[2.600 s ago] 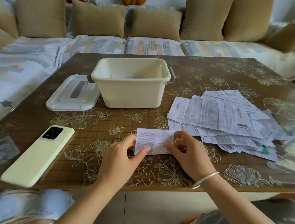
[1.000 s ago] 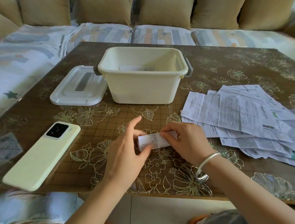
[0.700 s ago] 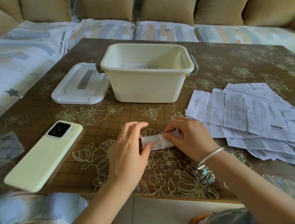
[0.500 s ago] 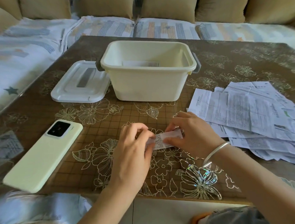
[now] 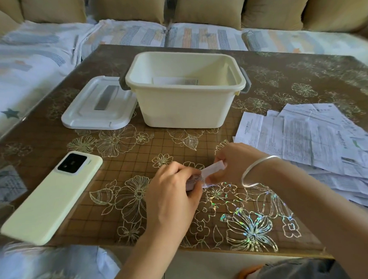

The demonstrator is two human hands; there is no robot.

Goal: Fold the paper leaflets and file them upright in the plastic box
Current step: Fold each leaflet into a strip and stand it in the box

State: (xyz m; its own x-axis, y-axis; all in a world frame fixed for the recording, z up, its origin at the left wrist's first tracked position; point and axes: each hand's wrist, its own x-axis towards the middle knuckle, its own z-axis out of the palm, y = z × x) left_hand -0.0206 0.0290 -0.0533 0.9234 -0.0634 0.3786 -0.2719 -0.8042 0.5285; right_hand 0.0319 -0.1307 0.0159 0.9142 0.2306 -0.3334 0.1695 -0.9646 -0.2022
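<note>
While a wide brown table (image 5: 52, 132) with a gold flower pattern fills most of the view, a cushioned sofa (image 5: 194, 10) with a striped cover runs along its far side. On the table's far middle stands a cream plastic box (image 5: 184, 109), open at the top, with one folded white paper (image 5: 176, 80) leaning upright against its far inner wall. Just to the left of the box, touching its side, lies a white lid (image 5: 97, 105), flat on the table. On the right side of the table spreads a loose pile of printed leaflets (image 5: 318, 144), unfolded and overlapping. On the near left lies a pale green phone (image 5: 52, 197), camera side up. Near the front edge, between the phone and the pile, a person's two bare hands meet over a small folded leaflet (image 5: 212, 169). The left hand (image 5: 173, 194) is curled nearly closed, thumb and fingertips pinching the leaflet's left end, which is mostly hidden under the fingers. The right hand (image 5: 234, 164), with a silver bangle (image 5: 258, 169) on the wrist, is also drawn in tight, pinching the leaflet's right end between thumb and forefinger. Only a narrow white strip of the leaflet shows between the two hands, tilted up toward the right, close above the table, well short of the box.
</note>
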